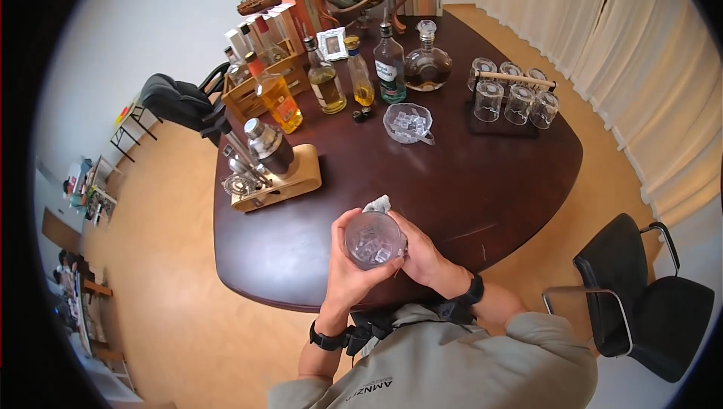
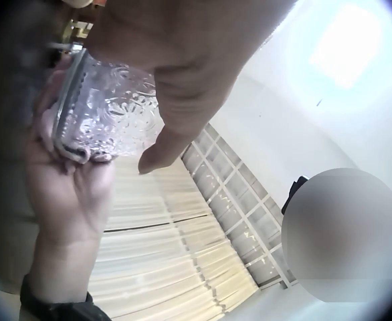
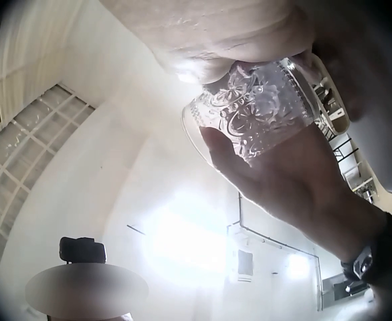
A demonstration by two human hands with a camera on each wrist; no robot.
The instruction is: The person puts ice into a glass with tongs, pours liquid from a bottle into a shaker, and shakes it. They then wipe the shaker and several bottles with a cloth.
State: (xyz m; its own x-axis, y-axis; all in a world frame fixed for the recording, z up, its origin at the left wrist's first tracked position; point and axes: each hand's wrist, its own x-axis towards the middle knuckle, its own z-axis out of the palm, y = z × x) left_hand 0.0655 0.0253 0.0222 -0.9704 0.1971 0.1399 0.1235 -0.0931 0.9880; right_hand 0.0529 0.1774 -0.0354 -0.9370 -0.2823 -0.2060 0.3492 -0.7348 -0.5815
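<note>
Close to the near edge of the dark wooden table (image 1: 482, 183), both hands hold a patterned clear tumbler (image 1: 373, 239) with ice cubes inside. My left hand (image 1: 346, 258) wraps its left side and my right hand (image 1: 416, 247) wraps its right side. A crumpled white cloth (image 1: 378, 203) shows just behind the rim. The left wrist view shows the embossed tumbler (image 2: 109, 114) between my left hand (image 2: 182, 60) and my right hand (image 2: 69, 194). The right wrist view looks up at the tumbler (image 3: 256, 114), with the left hand (image 3: 296, 180) under it.
Several liquor bottles (image 1: 324, 77) and a round decanter (image 1: 427, 62) stand at the table's far side. A glass ice bowl (image 1: 407, 123) sits mid-table, a rack of upturned glasses (image 1: 512, 96) far right, a shaker stand (image 1: 275, 164) left. A black chair (image 1: 640, 296) stands right.
</note>
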